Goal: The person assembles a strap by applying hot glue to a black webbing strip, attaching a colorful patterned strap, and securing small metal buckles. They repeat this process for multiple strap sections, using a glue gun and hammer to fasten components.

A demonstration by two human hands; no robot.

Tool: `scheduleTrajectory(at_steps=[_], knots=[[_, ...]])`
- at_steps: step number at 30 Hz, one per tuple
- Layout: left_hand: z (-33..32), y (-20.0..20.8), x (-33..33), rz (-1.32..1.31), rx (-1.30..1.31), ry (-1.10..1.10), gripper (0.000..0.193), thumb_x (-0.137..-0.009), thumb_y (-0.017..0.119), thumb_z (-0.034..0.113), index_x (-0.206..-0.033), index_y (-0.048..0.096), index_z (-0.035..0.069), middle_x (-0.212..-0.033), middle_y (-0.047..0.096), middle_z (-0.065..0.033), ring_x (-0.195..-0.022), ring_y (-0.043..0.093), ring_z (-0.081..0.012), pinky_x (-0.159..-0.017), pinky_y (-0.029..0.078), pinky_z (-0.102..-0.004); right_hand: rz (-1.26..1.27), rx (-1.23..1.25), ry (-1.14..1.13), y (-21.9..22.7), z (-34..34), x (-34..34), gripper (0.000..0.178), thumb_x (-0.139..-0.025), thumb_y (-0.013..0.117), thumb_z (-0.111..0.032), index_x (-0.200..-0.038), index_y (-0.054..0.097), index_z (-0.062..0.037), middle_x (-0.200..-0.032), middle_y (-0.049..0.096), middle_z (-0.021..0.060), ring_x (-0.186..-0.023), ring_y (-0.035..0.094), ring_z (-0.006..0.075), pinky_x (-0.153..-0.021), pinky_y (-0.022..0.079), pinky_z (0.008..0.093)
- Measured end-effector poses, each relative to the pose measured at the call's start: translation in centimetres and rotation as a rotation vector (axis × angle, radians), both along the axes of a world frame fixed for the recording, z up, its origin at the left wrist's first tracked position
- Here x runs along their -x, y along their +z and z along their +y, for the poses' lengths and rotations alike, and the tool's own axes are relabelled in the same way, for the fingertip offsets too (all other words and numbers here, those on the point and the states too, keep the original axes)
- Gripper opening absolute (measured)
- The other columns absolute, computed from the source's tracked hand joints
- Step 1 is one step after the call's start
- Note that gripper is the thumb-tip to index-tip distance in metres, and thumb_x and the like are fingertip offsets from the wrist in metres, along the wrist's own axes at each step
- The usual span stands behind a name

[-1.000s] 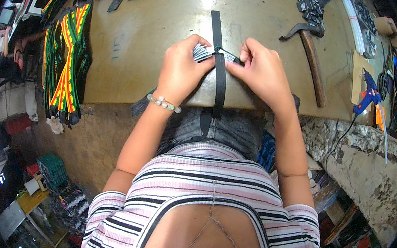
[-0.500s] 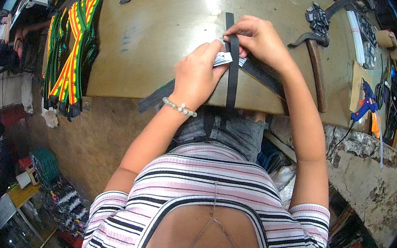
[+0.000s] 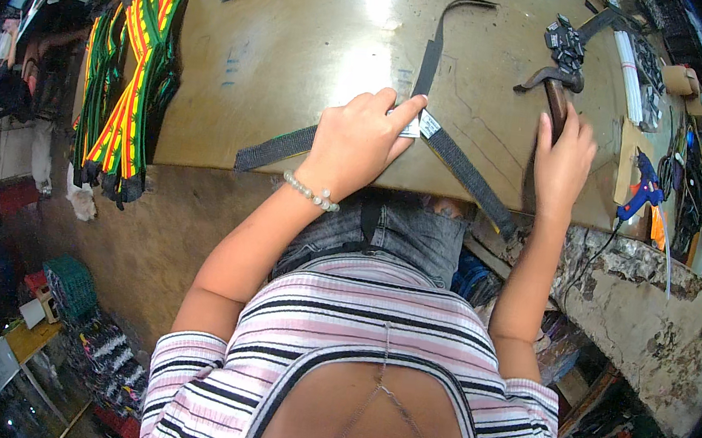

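Seen from the head camera, the left hand (image 3: 358,138) is low on the table (image 3: 242,113), with its thumb and pointing finger close together. It is pinching the black straps right where they meet. One dark strap (image 3: 277,147) pokes out to the left from under this grip. The other dark strap (image 3: 471,176) goes down and to the right of it, to the table's near edge. A black strip (image 3: 427,64) goes up from the fingertips, away from the person, and its thin far end bends to the right. A small white tag (image 3: 429,125) sits just right of the fingertips. A bead bracelet (image 3: 311,192) is on the wrist behind the grip.

The right hand (image 3: 563,169) is well to the right of the left one. It is over the wooden handle of a hammer (image 3: 556,104), thumb on one side and fingers on the other. I cannot tell how tightly it squeezes. The hammer's head is just past the fingertips, and a pile of black pieces (image 3: 564,43) is beyond that. A blue glue gun (image 3: 647,190) lies to the right of this hand. Far left of both grips are bright red, yellow and green straps (image 3: 134,85).
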State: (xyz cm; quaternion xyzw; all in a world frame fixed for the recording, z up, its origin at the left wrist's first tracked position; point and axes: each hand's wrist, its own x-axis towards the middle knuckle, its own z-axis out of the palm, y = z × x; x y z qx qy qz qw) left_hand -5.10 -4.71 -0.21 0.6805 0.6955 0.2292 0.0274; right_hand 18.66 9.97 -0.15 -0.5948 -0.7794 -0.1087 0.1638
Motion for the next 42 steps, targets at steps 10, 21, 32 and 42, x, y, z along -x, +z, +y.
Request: scheduleTrajectory(at_steps=[10, 21, 32, 42], knots=[[0.4, -1.1, 1.4, -0.928, -0.184, 0.277, 0.017, -0.102, 0.051, 0.013, -0.114, 0.061, 0.005, -0.068, 0.046, 0.0033, -0.063, 0.042, -0.0039, -0.056, 0.038, -0.0250, 0.403, 0.547, 0.434, 5.1, -8.9, 4.3, 0.032, -0.103, 0.050, -0.029, -0.109, 0.057, 0.0012, -0.079, 0.063, 0.0274, -0.073, 0.063, 0.0467, -0.062, 0.049, 0.0501], [0.3, -0.4, 1.0, -0.756, -0.143, 0.210, 0.018, -0.094, 0.062, 0.018, -0.108, 0.060, 0.007, -0.069, 0.060, -0.0110, -0.059, 0.059, -0.0230, -0.058, 0.046, -0.0340, 0.330, 0.758, 0.334, 5.0, -10.0, 4.3, 0.034, -0.099, 0.056, -0.034, -0.092, 0.054, -0.0005, -0.078, 0.063, 0.0308, -0.079, 0.061, 0.0514, -0.065, 0.047, 0.0575], [0.7, 0.7, -1.3, -0.257, -0.006, 0.255, 0.033, -0.077, 0.073, 0.037, -0.098, 0.067, 0.013, -0.080, 0.068, -0.0127, -0.075, 0.068, -0.0308, -0.064, 0.052, -0.0423, 0.188, 0.051, 0.089, 1.7, -4.5, -1.7, 0.029, -0.093, 0.065, -0.030, -0.111, 0.068, -0.0068, -0.099, 0.066, 0.0134, -0.093, 0.064, 0.0327, -0.081, 0.050, 0.0435], [-0.9, 1.3, 0.1, -0.509, -0.176, 0.108, 0.015, -0.086, 0.066, 0.006, -0.101, 0.068, 0.006, -0.089, 0.071, -0.0154, -0.074, 0.071, -0.0249, -0.068, 0.054, -0.0346, 0.437, 0.404, 0.604, 0.7, -8.3, 8.2, 0.032, -0.080, 0.074, -0.013, -0.106, 0.059, -0.0001, -0.109, 0.057, 0.0167, -0.103, 0.053, 0.0348, -0.089, 0.044, 0.0437]])
